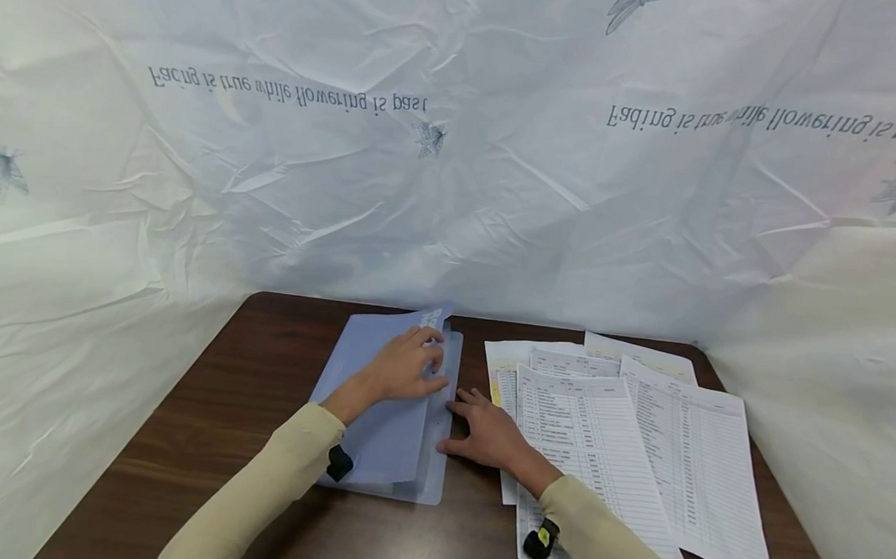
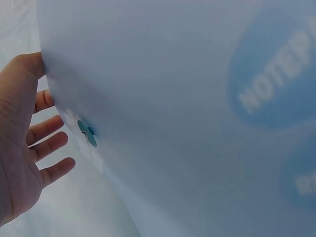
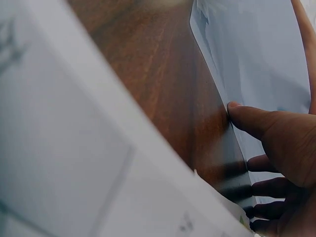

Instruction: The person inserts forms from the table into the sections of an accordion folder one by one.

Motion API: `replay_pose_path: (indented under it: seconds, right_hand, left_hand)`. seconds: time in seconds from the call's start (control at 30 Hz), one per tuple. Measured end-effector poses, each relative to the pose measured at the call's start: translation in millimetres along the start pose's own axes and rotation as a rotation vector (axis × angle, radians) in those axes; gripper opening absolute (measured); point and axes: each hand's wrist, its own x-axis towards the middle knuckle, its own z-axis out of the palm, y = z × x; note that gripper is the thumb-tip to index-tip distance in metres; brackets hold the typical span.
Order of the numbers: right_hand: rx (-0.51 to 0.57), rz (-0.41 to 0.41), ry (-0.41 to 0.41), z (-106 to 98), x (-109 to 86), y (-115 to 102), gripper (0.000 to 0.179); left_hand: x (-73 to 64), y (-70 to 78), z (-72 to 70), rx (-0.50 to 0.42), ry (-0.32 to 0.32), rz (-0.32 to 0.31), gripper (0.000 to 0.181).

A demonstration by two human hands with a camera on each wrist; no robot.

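A translucent blue plastic folder point(image 1: 381, 443) lies on the table, its front cover lifted along the right side. My left hand point(image 1: 412, 365) reaches over the cover, thumb and fingertips at its raised edge. In the left wrist view, the thumb tip disappears behind the cover point(image 2: 148, 89), while the other fingers point(image 2: 52, 146) spread loosely beside it. A round blue-green snap button point(image 2: 87, 132) sits near that edge. My right hand point(image 1: 489, 431) rests by the folder's right edge, fingers extended. In the right wrist view, its thumb point(image 3: 247, 117) touches the rim of the folder point(image 3: 261, 59).
Several printed sheets point(image 1: 584, 435) overlap on the right of the brown wooden table point(image 1: 209, 419), some under my right forearm. One long list point(image 1: 710, 474) reaches the right side. A white sheet with printed lettering point(image 1: 452, 188) hangs behind and at both sides.
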Motion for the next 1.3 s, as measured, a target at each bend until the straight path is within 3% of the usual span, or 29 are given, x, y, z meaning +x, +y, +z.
replay_pose_path:
  seconds: [0.17, 0.37, 0.57, 1.0, 1.3]
  right_hand:
    - [0.0, 0.011, 0.004, 1, 1.2, 0, 0.073]
    - [-0.005, 0.017, 0.002, 1, 1.7, 0, 0.074]
    - [-0.004, 0.027, -0.004, 1, 2.0, 0, 0.074]
    - [0.001, 0.038, 0.0, 0, 1.8, -2, 0.074]
    - [0.012, 0.038, -0.006, 0, 1.7, -2, 0.073]
  left_hand:
    - [-2.4, -1.3, -4.8, -0.041, 0.063, -0.02, 0.028]
    - [-4.0, -3.0, -12.0, -0.048, 0.091, -0.082, 0.033]
    - [-6.7, -5.5, -19.8, -0.061, 0.114, -0.105, 0.029]
    - [-19.6, -18.2, -36.8, -0.196, 0.034, -0.195, 0.016]
    - [-26.6, -26.8, -48.2, -0.207, 0.002, -0.172, 0.021]
